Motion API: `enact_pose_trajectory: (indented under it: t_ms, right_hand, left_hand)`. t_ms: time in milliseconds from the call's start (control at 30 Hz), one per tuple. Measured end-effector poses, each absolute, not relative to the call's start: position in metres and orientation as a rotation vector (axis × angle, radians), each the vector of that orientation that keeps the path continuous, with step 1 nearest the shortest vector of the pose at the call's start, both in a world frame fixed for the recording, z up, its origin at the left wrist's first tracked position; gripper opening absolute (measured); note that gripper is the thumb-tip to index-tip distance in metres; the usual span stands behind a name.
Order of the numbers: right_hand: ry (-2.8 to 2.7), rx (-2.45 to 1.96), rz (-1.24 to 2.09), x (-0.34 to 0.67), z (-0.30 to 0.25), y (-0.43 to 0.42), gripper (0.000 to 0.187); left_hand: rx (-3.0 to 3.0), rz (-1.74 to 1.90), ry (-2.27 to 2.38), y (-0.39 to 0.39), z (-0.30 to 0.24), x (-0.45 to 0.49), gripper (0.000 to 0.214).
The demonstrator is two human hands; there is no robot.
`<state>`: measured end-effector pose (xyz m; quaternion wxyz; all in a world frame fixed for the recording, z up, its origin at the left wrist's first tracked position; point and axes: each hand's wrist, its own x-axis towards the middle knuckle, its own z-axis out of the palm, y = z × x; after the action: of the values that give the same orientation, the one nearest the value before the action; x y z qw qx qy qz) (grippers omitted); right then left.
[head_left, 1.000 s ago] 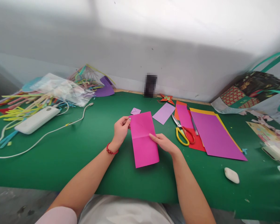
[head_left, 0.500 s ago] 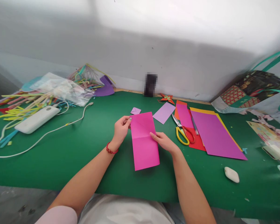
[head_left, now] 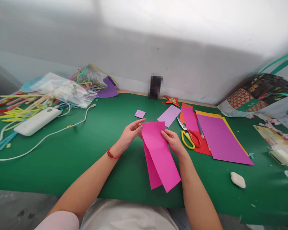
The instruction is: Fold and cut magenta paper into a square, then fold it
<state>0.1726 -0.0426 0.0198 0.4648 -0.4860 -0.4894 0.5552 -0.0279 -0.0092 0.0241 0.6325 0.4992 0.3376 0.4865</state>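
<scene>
A bright pink sheet of paper (head_left: 158, 150) hangs tilted over the green table, folded with its two layers spread apart at the lower end. My left hand (head_left: 132, 132), with a red bead bracelet (head_left: 113, 154) at the wrist, is at the paper's upper left corner, thumb in front and index finger stretched past the top edge. Its other fingertips are partly hidden behind the sheet. On the upper right edge, my right hand (head_left: 174, 142) pinches the paper, thumb in front and fingers behind. Just beyond lie a small folded lilac paper (head_left: 140, 114) and a lilac rectangle (head_left: 168, 115).
To the right lie scissors (head_left: 188, 138), a pen (head_left: 200, 128), purple paper (head_left: 224, 139) and a white case (head_left: 238, 180). A white power bank (head_left: 38, 121), its cable (head_left: 52, 135) and paper strips (head_left: 16, 113) occupy the left. A bag (head_left: 256, 92) stands back right.
The pink paper has swung, its lower end shifting right and toward me, and its layers have parted. My left hand moved slightly right; my right hand's grip is higher on the edge.
</scene>
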Motion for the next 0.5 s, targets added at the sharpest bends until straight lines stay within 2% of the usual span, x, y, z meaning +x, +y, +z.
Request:
enact_pose_trajectory:
  t_ms: [500]
  right_hand:
    - [-1.182, -1.204, 1.369, 0.1748, 0.0191, -0.0422, 0.039]
  left_hand:
    - [1.137, 1.085, 0.797, -0.0085, 0.0267, -0.0289, 0.037]
